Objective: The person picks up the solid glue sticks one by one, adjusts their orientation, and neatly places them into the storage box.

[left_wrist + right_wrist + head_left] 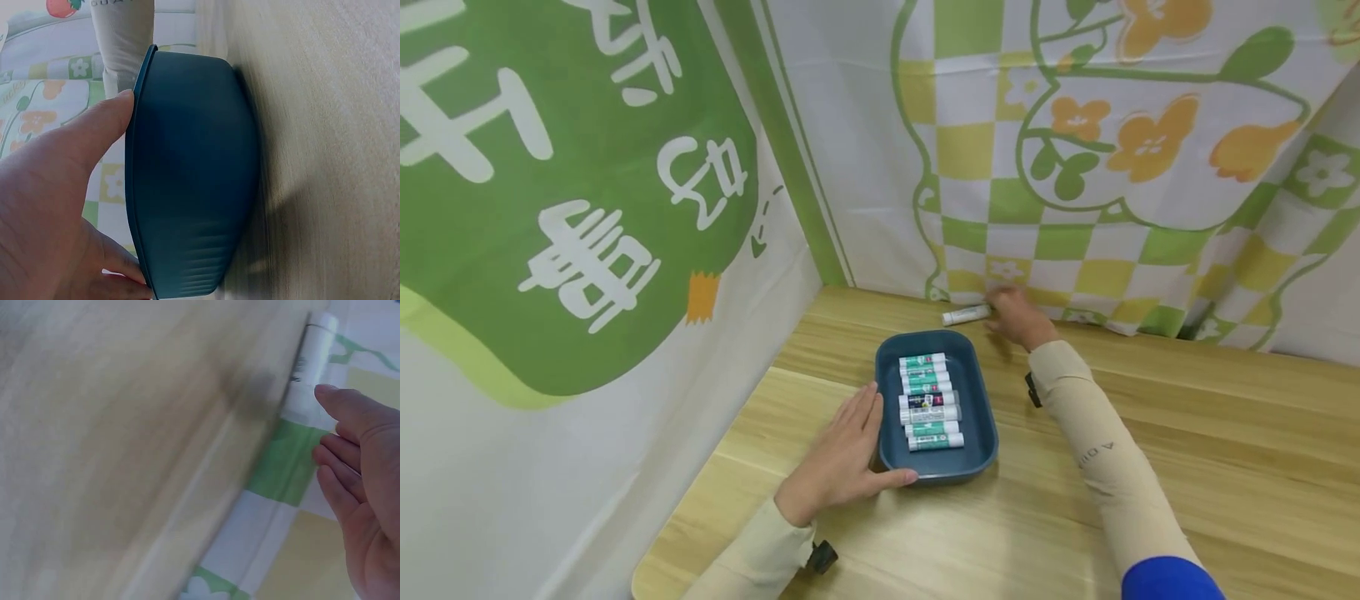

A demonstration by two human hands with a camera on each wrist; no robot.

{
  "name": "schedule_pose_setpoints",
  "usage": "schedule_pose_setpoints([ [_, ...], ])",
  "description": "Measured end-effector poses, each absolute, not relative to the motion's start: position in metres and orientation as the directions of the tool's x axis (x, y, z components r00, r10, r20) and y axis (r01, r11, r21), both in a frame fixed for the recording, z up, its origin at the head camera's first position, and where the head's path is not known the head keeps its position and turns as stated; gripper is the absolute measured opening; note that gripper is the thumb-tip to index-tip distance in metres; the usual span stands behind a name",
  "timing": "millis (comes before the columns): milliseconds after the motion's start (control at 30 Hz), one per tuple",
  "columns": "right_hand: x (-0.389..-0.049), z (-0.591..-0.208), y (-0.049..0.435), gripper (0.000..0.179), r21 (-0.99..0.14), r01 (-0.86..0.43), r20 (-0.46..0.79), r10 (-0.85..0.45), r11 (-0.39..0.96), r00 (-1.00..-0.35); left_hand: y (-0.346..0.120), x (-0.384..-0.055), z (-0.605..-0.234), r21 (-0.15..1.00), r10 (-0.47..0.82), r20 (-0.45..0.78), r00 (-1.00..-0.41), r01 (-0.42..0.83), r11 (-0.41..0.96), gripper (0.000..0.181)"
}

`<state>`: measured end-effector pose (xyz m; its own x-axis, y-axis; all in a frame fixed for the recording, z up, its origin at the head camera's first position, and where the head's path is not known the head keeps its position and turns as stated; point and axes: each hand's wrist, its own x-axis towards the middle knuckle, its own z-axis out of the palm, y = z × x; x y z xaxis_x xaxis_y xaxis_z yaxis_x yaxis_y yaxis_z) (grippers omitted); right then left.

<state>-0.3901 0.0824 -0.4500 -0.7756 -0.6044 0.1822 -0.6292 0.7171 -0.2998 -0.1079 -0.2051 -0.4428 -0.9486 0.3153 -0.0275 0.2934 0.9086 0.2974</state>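
A dark blue tray [977, 417] sits on the table, holding a column of several glue sticks [934, 442], mostly white and green, one with a dark label. My left hand [842, 458] rests at the tray's left near corner, its thumb on the near rim and its fingers along the left side. In the left wrist view the thumb touches the rim of the tray [194, 156]. Behind the tray lies a single white glue stick [966, 314]. My right hand [1021, 318] is at its right end. In the right wrist view the thumb is close to that glue stick [310, 369], and the fingers are loosely bent.
A wooden table [1187, 417] carries everything. Along its back edge hangs a checked, flowered cloth [1067, 242]. A green and white printed cloth [700, 250] covers the left side. The lone glue stick lies close to the back cloth.
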Motion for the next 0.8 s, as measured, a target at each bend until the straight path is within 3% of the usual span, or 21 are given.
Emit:
schedule_pose_setpoints([
  [533,-0.400,-0.471,0.074,0.019,-0.275,-0.644,0.247,-0.595,0.714,-0.765,-0.206,-0.109,-0.443,0.278,0.332,-0.022,-0.943,0.314,0.908,0.124],
  [800,-0.400,-0.477,0.074,0.004,-0.348,-0.604,0.252,-0.549,0.717,-0.797,-0.205,-0.108,-0.442,0.285,0.327,-0.036,-0.944,0.304,0.909,0.124],
])
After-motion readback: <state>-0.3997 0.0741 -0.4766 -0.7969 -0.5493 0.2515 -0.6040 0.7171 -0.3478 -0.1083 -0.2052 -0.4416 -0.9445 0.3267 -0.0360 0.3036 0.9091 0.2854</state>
